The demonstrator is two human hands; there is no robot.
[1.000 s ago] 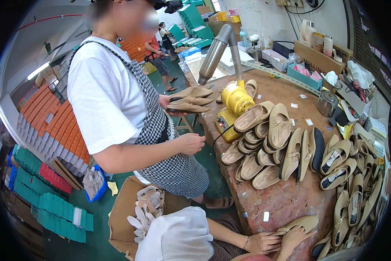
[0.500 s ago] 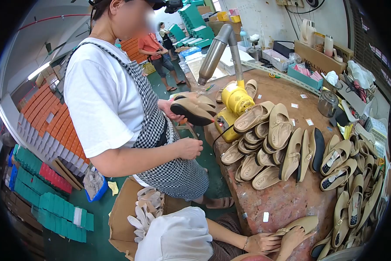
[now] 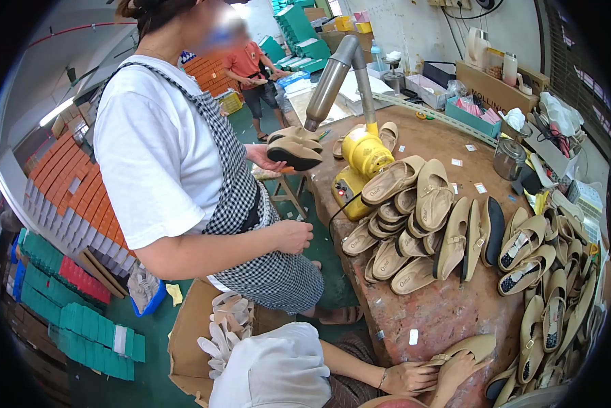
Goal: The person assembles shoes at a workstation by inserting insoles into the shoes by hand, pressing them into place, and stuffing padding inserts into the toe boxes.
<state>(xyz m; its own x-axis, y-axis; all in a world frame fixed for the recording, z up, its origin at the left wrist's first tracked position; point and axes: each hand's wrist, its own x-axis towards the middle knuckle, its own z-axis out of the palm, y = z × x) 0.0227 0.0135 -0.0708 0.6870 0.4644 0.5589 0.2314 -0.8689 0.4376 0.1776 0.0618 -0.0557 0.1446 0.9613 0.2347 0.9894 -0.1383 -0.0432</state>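
A beige clog-style shoe (image 3: 481, 345) with a strap lies low over the front of the worktable, between my two hands. My left hand (image 3: 409, 378) grips its near, left end, fingers curled over the edge. My right hand (image 3: 457, 370) rests at the shoe's opening, and some of its fingers go inside where I cannot see them. To the right is a heap of beige shoes (image 3: 556, 299). Ahead of my hands a stack of beige shoes with lettered insoles (image 3: 414, 279) sits on the table.
A yellow blower (image 3: 365, 155) with a bent metal pipe (image 3: 329, 92) stands on the worktable (image 3: 428, 313). At left, a co-worker in a checked apron (image 3: 261, 262) holds beige shoes (image 3: 295, 148) near its nozzle. A cardboard box (image 3: 191, 333) of pale shoe parts stands beside me.
The co-worker's shoes have tilted and risen slightly toward the nozzle. The person in the orange shirt behind has shifted posture. My hands and their shoe look nearly the same.
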